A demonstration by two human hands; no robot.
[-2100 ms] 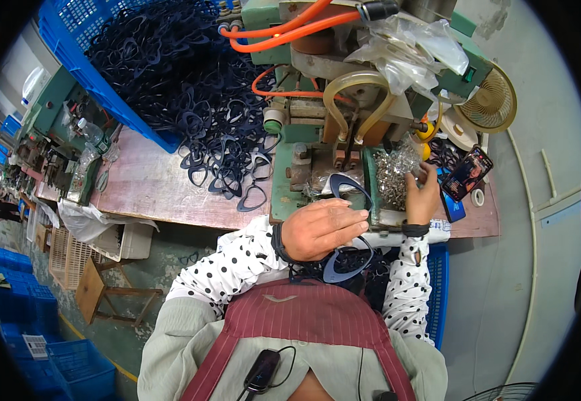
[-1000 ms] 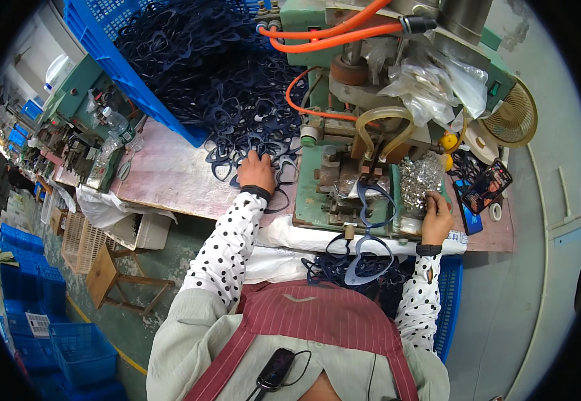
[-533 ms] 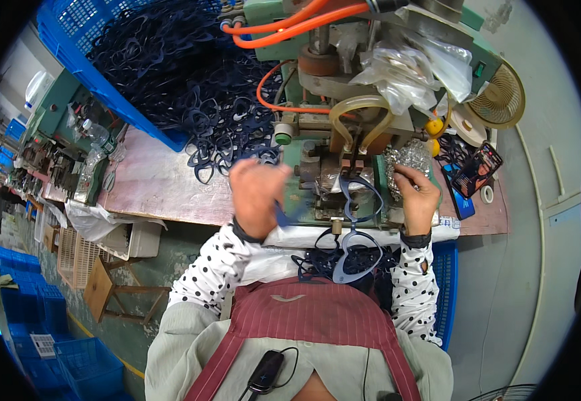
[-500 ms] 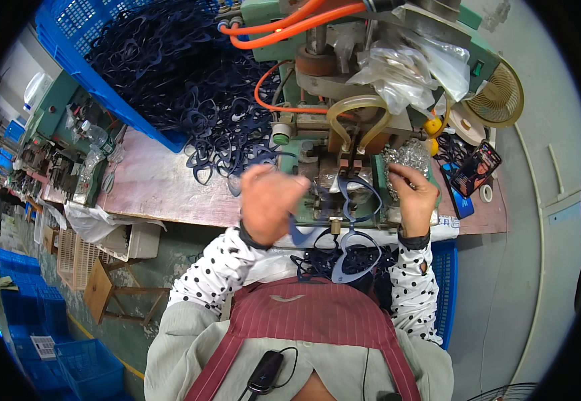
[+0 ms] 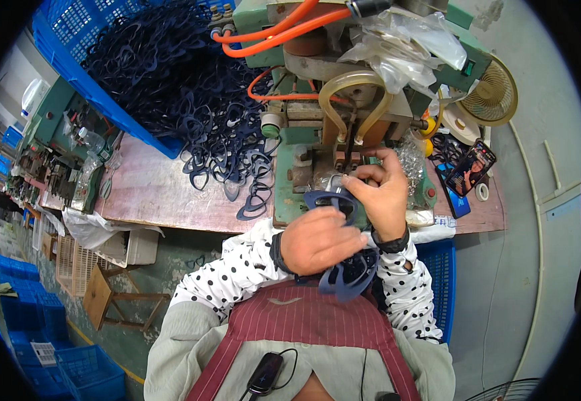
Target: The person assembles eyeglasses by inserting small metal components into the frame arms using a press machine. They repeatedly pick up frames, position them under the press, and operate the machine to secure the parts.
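Note:
My left hand (image 5: 324,242) is closed, back up, over a dark navy piece with glasses-like loops (image 5: 332,200). This piece reaches up toward the press's copper-coloured jaws (image 5: 347,159). My right hand (image 5: 385,194) is at the jaws' right side, thumb and forefinger brought together by the piece's upper end. What they pinch is too small to make out. Below my hands, another navy looped piece (image 5: 345,284) hangs over a dark heap at the bench's front edge. A pile of small shiny metal parts (image 5: 410,160) lies right of the press (image 5: 290,144).
Navy looped pieces (image 5: 227,140) spill from a blue crate (image 5: 83,83) onto the bench (image 5: 150,180). Orange hoses (image 5: 283,33) cross above the press. Two phones (image 5: 467,174), a tape roll (image 5: 482,192) and a small fan (image 5: 491,90) stand right. A blue basket (image 5: 441,287) is beside my right arm.
My left hand has come down and right with a navy piece, over the front of the press. My right hand has moved left from the metal parts to the jaws.

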